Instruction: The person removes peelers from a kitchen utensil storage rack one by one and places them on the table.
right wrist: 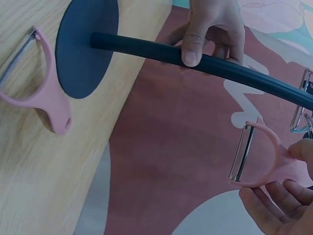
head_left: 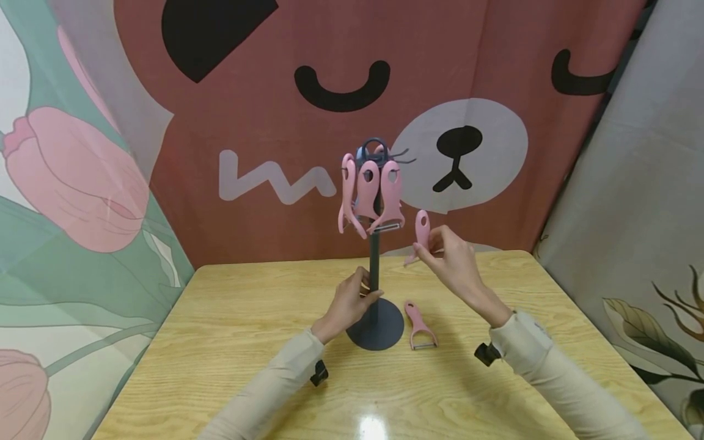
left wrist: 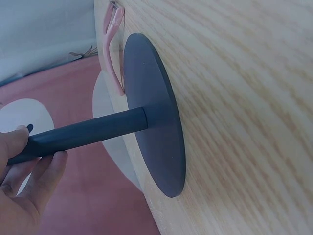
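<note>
A dark utensil stand with a round base [head_left: 376, 336] rises upright from the table. My left hand [head_left: 348, 304] grips its pole [left wrist: 93, 132] low down, thumb on one side and fingers on the other. Several pink peelers [head_left: 367, 189] hang from hooks at its top. Right of the pole, my right hand [head_left: 458, 260] pinches another pink peeler [right wrist: 276, 166] between thumb and fingers, its handle end up and its blade low, apart from the stand. A further pink peeler [head_left: 419, 327] lies on the table beside the base, handle end pointing away from me.
The light wood table [head_left: 264, 360] ends at a curtain [head_left: 264, 226] with a bear face print. Bare hooks [head_left: 406, 156] stick out at the top right of the stand. Flowered cloth [head_left: 82, 183] hangs at the left, with more cloth at the right.
</note>
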`<state>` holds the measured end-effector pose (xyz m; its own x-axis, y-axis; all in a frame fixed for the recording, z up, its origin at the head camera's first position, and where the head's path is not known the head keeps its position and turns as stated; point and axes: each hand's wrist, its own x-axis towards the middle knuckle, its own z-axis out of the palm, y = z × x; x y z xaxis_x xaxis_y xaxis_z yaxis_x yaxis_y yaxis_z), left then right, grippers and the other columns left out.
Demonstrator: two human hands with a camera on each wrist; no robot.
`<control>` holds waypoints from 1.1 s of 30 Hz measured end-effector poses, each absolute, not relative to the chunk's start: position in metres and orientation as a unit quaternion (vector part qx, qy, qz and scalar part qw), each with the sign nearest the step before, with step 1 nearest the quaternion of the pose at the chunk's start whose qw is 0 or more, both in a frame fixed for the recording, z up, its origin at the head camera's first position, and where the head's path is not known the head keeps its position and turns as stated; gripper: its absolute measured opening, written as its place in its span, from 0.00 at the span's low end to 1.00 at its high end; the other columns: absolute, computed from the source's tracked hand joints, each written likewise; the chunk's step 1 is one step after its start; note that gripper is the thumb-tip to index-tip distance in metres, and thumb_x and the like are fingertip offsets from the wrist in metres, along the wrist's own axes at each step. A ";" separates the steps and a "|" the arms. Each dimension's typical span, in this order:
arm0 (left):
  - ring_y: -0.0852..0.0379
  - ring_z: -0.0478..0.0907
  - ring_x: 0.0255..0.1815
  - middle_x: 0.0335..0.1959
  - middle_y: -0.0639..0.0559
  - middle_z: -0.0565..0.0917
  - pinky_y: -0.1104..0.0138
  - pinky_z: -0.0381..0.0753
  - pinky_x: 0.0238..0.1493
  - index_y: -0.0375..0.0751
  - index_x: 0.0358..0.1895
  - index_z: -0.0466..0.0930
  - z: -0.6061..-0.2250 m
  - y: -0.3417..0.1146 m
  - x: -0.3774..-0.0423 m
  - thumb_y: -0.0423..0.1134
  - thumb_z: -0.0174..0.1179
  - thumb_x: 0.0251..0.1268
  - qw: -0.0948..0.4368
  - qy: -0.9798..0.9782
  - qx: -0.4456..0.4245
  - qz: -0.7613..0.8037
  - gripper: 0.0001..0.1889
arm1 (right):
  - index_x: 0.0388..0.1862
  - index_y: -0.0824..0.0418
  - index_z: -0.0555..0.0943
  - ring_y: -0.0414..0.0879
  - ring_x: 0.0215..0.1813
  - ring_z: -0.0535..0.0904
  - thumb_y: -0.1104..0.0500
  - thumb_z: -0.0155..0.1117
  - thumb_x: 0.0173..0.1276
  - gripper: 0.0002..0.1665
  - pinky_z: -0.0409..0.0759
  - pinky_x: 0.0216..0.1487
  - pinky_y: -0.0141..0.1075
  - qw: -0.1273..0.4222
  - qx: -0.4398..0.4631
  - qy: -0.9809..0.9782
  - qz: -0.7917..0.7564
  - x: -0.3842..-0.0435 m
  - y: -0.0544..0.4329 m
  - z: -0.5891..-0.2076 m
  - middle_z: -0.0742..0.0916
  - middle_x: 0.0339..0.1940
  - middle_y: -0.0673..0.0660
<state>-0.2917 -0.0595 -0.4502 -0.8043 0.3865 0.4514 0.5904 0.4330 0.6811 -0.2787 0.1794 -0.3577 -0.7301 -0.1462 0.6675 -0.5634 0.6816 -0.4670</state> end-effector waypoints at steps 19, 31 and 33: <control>0.54 0.85 0.37 0.36 0.49 0.81 0.72 0.83 0.33 0.39 0.47 0.71 -0.451 -0.059 -0.292 0.36 0.66 0.65 0.115 -0.842 -0.289 -0.441 0.14 | 0.40 0.63 0.75 0.47 0.30 0.83 0.56 0.69 0.68 0.14 0.84 0.32 0.44 0.275 0.202 -0.884 0.320 -0.276 0.181 -0.371 0.84 0.28 0.55; 0.54 0.85 0.37 0.36 0.50 0.81 0.72 0.83 0.34 0.40 0.47 0.71 -0.450 -0.059 -0.292 0.36 0.66 0.66 0.109 -0.843 -0.287 -0.441 0.14 | 0.41 0.61 0.75 0.45 0.31 0.83 0.54 0.68 0.69 0.13 0.81 0.31 0.41 0.245 0.193 -0.895 0.320 -0.273 0.184 -0.380 0.84 0.28 0.53; 0.54 0.85 0.37 0.36 0.50 0.81 0.72 0.83 0.34 0.40 0.47 0.71 -0.450 -0.059 -0.292 0.36 0.66 0.66 0.109 -0.843 -0.287 -0.441 0.14 | 0.41 0.61 0.75 0.45 0.31 0.83 0.55 0.68 0.69 0.13 0.81 0.31 0.41 0.240 0.191 -0.897 0.319 -0.272 0.184 -0.381 0.84 0.29 0.53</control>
